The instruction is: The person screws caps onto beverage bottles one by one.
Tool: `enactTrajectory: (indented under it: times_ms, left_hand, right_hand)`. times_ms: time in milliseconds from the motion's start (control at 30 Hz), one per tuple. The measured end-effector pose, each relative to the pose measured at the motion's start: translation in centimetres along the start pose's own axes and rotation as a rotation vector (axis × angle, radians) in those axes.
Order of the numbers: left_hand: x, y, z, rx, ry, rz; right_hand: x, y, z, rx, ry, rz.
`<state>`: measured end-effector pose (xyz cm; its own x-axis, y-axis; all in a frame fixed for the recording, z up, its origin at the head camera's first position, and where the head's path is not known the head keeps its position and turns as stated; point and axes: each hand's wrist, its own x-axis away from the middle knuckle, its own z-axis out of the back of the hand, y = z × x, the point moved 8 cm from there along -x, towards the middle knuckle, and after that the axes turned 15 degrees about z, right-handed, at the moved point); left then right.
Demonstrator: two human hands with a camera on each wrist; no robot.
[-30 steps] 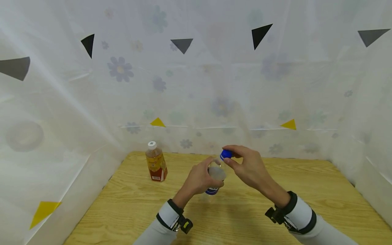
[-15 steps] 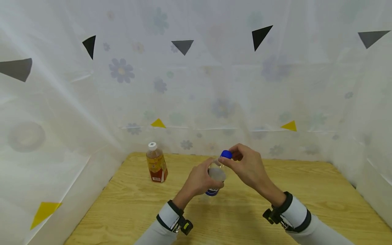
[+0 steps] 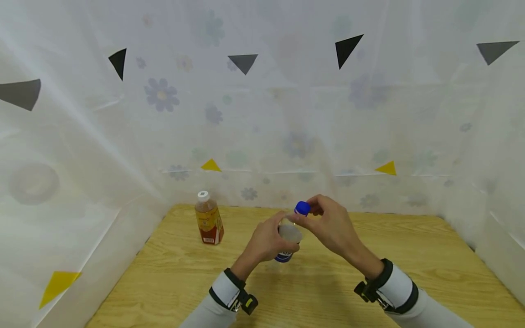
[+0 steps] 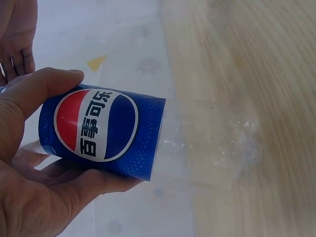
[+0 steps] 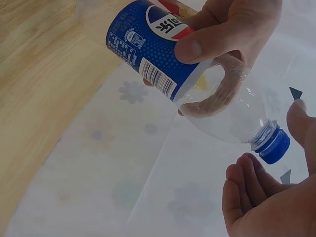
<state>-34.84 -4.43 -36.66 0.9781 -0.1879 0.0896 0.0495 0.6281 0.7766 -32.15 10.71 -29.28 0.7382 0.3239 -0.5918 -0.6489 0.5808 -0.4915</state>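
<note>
A: What has changed since a second ago?

B: Mostly the right hand [image 3: 330, 225]. Its index finger lay over the top of the blue cap [image 5: 274, 148]; now that finger is off to the right, and the thumb reaches farther left, lower than the cap.

A: Is it holding the cap?

B: Not that I can see. The right wrist view shows thumb and fingers spread to either side, the fingers loosely bent. The cap sits on the clear neck [image 5: 265, 135] of the Pepsi bottle [image 4: 148, 136].

A: And the left hand [image 3: 264, 239]?

B: Same grip as before, thumb and fingers curled round the bottle at its label [image 5: 143, 47].

A: Where is the bottle?

B: Between the hands, over the middle of the table [image 3: 164, 282], its top leaning right and far. I can't tell whether its base touches.

A: What's it made of?

B: Transparent plastic with a rounded shoulder. The dotted blue label carries a red, white and blue disc and a barcode.

A: Anything farther left?

B: A squarish, white-capped drink bottle [image 3: 209, 218], upright where it was, wrapped in yellow and red. The wood is streaked with grain; the far sheeting [image 3: 262, 114] is creased, pale and flower-printed.
</note>
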Motion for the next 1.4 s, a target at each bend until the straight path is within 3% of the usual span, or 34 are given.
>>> enactTrajectory:
  times_ms: [200,433,667,1000,1400]
  left_hand:
    - [0.0,0.0,-0.2,-0.01,0.002,-0.014]
    - [-0.1,0.4,-0.2,-0.019,0.007,-0.045]
    - [-0.1,0.5,-0.1,-0.015,0.01,-0.051]
    - [0.0,0.4,-0.1,-0.029,0.015,-0.043]
    - [0.0,0.3,-0.1,-0.034,0.014,-0.058]
  right_hand:
    - [0.5,0.0,-0.4,0.04,-0.102,-0.008]
    - [0.5,-1.8,0.6,0.012,-0.059,0.132]
    - [0.3,-2.3,0.4,-0.036,-0.086,0.157]
    - [0.2,-2.3,0.2,0.004,-0.059,0.189]
    - [0.1,-1.7,0.7,0.001,0.07,0.219]
